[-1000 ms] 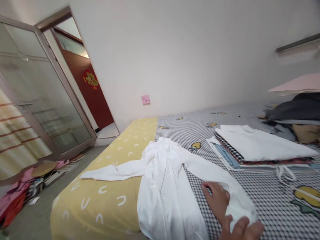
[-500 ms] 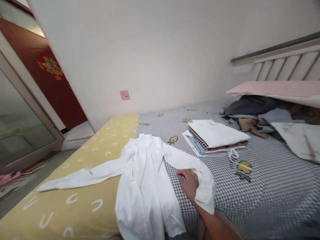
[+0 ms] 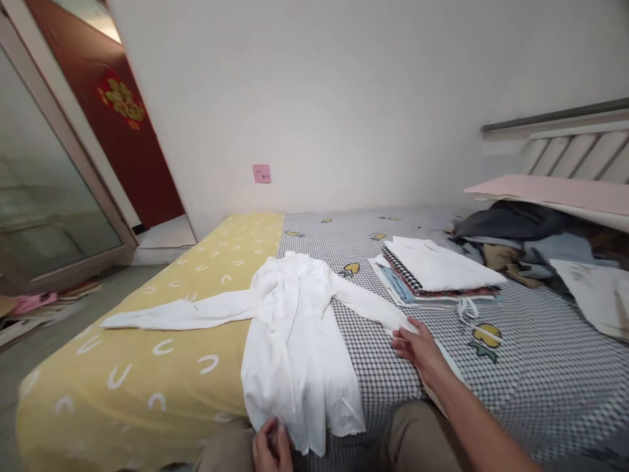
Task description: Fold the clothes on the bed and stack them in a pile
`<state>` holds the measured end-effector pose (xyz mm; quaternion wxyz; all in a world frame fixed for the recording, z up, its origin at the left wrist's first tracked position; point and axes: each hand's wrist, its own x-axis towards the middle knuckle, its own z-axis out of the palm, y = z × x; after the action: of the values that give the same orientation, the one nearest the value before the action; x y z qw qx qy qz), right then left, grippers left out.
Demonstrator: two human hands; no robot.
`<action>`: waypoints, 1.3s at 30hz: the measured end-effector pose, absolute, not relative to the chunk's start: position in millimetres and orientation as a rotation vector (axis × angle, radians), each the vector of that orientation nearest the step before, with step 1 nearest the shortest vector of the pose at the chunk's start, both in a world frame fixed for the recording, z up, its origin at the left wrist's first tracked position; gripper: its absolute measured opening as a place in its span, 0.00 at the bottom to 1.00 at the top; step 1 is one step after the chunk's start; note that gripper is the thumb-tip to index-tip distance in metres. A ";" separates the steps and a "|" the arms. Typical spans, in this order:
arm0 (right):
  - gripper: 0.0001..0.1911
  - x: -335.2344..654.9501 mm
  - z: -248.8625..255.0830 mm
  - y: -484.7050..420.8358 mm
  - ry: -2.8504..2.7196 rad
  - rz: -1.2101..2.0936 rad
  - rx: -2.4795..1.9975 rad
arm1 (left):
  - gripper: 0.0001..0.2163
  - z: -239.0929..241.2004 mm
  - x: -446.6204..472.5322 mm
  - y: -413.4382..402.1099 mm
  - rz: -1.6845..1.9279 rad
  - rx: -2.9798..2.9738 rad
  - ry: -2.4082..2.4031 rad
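A white long-sleeved shirt point(image 3: 302, 341) lies spread on the bed, collar toward the wall and hem toward me. Its left-hand sleeve point(image 3: 196, 313) stretches out straight over the yellow cloth. My right hand point(image 3: 417, 344) is closed on the other sleeve point(image 3: 366, 303), which runs slantwise over the checked sheet and passes partly beneath the hand and forearm. At the bottom edge of the view, my left hand point(image 3: 272, 449) has its fingers curled at the shirt's hem; the fingertips are partly hidden.
A stack of folded clothes point(image 3: 442, 265) sits right of the shirt. Farther right are a jumbled clothes pile point(image 3: 515, 229), a pink board point(image 3: 555, 190) and a white headboard point(image 3: 584, 154). My knees point(image 3: 422, 426) are at the near bed edge.
My left hand has come into view at the hem. The right hand has moved outward and now holds the sleeve, which was bent around it and now lies straighter. The view has shifted slightly.
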<state>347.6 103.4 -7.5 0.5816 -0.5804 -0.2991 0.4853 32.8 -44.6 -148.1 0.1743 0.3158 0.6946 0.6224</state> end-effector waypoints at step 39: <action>0.21 327.5 -19.8 11.7 -0.950 1.240 -1.454 | 0.23 -63.4 22.3 -57.7 1.648 0.272 1.174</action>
<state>327.5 11.7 -19.8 0.4827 -0.5967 -0.3900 0.5088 22.3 -57.7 -63.4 0.5228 0.1136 0.4904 0.6880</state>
